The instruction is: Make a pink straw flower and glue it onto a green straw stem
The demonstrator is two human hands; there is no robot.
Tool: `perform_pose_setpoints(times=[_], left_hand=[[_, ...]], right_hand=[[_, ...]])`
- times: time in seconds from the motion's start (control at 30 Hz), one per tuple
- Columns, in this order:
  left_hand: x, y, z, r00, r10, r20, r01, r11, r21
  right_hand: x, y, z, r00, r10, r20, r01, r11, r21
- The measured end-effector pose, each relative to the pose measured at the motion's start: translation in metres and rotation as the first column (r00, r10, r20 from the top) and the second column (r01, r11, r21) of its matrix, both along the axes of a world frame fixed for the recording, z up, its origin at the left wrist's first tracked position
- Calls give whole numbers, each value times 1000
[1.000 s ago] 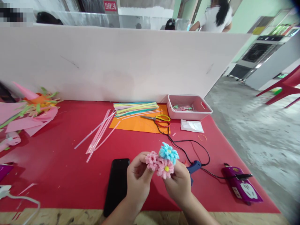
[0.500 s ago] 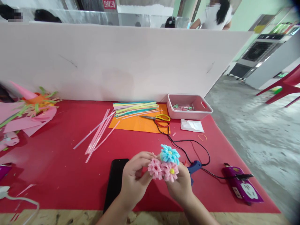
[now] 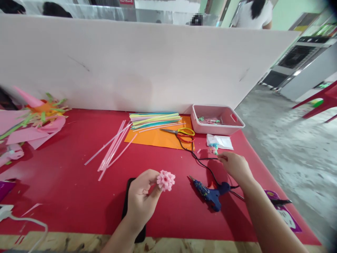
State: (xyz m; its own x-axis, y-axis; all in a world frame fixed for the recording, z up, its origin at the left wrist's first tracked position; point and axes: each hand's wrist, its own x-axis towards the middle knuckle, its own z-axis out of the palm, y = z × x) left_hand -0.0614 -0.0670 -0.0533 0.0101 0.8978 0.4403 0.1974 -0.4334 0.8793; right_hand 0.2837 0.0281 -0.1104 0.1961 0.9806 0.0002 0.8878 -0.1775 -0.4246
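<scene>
- Along the near edge runs a strip of pale, grained wood [image 3: 79,240]; beyond it spreads the smooth red tabletop [image 3: 79,196].
- A flat black phone [image 3: 141,234] lies partly beneath the left hand [image 3: 143,193], whose thumb and fingers pinch a fuzzy pink flower [image 3: 165,180], its many petals blunt and rounded, above the near middle of the table.
- Right of it rests a blue plastic glue gun [image 3: 214,195] with a tapered nozzle.
- Farther right, the right hand [image 3: 237,167] has its fingertips drawn together just beside a fluffy blue-and-pink flower cluster [image 3: 213,149]; I cannot tell whether it grips it.
- Behind the cluster sits a crinkled white packet [image 3: 223,141].
- Far middle: metal scissors [image 3: 177,132] with looped handles and slim pastel strips [image 3: 155,119] on orange paper [image 3: 155,141].
- Far right: a rounded pink plastic box [image 3: 218,129].
</scene>
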Motion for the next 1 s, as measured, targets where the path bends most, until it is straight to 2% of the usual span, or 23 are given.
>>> perform_pose_setpoints(times=[0.1,0.17,0.27,0.37,0.47,0.53,0.57,0.6,0.63,0.77,0.87,1.0], left_hand=[[2,1,1,1000,-31,1,31,999,-17],[4,0,0,999,-42,33,44,997,-70],[7,-3,-2,983,-19,185,65,968,-243],[13,-7,-7,921,79,381,107,890,-443],[23,-8,-14,815,214,538,148,821,-551],[30,-7,-17,740,296,604,155,799,-581],[32,-7,-18,709,323,627,162,791,-590],[34,-5,-19,686,340,643,172,783,-597],[36,-4,-19,666,351,658,185,777,-602],[36,1,-18,593,395,701,252,736,-628],[33,8,-15,546,422,724,319,695,-645],[24,31,-9,478,432,765,393,673,-626]], right_hand=[[3,7,-6,997,13,76,-3,993,-122],[0,9,-2,995,33,95,-18,987,-158],[-12,10,18,996,40,79,-30,992,-124],[-41,0,47,997,77,-6,-77,997,-2],[-87,-26,72,949,259,-180,-244,965,100],[-118,-47,81,847,439,-301,-423,898,121],[-132,-57,82,734,528,-428,-520,841,146],[-144,-65,82,652,556,-516,-563,810,162],[-154,-71,81,612,554,-565,-559,808,187],[-171,-79,68,580,452,-678,-465,867,181],[-173,-76,58,556,418,-718,-477,868,136],[-174,-67,51,599,440,-669,-496,860,121]])
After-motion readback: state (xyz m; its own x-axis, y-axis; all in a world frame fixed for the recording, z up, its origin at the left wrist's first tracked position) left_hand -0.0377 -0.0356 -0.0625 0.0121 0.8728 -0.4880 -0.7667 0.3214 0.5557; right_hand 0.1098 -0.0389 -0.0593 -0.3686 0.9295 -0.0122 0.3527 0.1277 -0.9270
